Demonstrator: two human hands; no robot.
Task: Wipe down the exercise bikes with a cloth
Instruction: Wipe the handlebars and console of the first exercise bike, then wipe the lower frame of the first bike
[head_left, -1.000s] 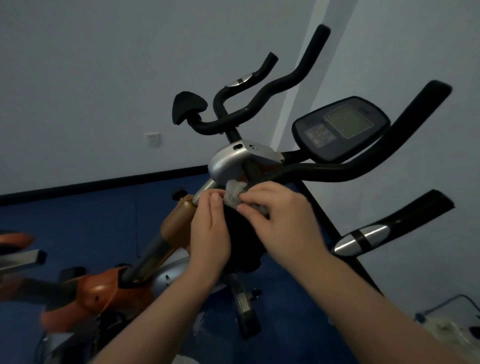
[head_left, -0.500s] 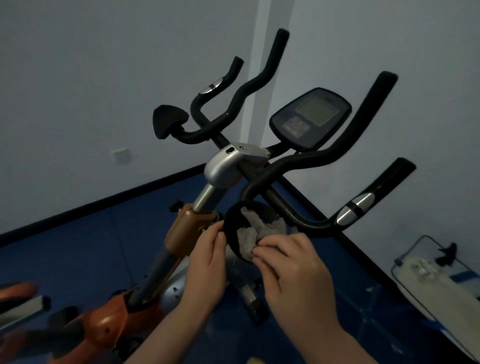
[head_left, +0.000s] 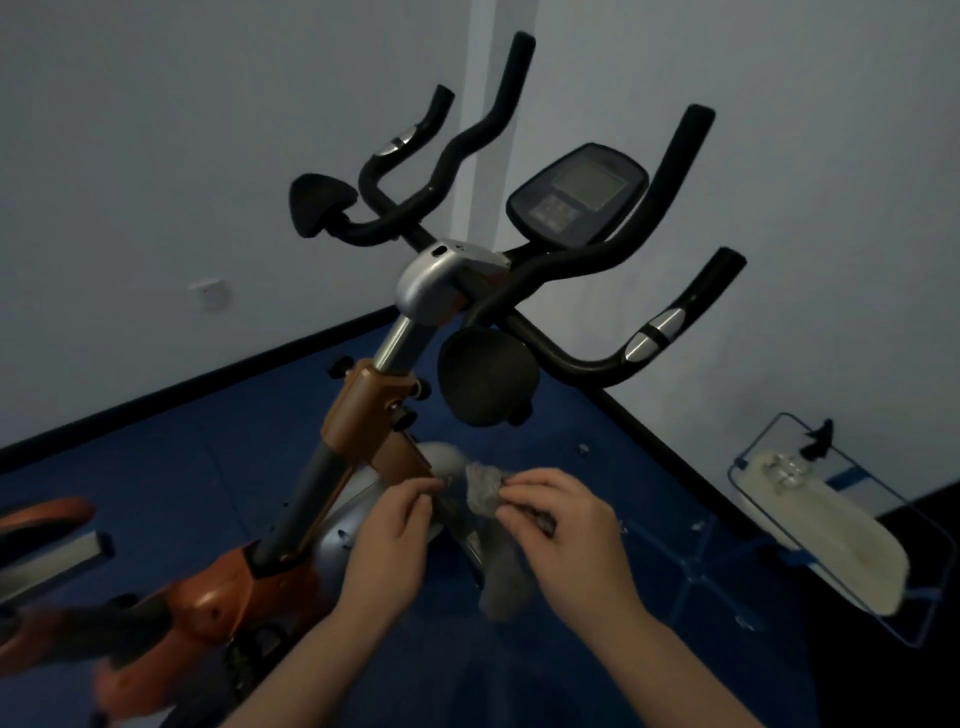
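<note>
Fingers (head_left: 524, 499) of the right hand (head_left: 566, 525) curl and pinch the grey cloth (head_left: 485, 493) just below the exercise bike's (head_left: 363, 415) round black pad (head_left: 485, 379), left hand (head_left: 395, 540) gripping its other edge, fingers bent, against the silver housing (head_left: 337, 540).

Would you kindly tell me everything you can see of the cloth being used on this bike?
The cloth is a small grey rag, soft and fuzzy-looking, crumpled rather than folded. The right hand pinches its upper part, the left hand holds it from the other side, and a loose tail hangs down between the wrists. It sits low in front of the exercise bike, below the round black pad, which it does not touch.
</note>
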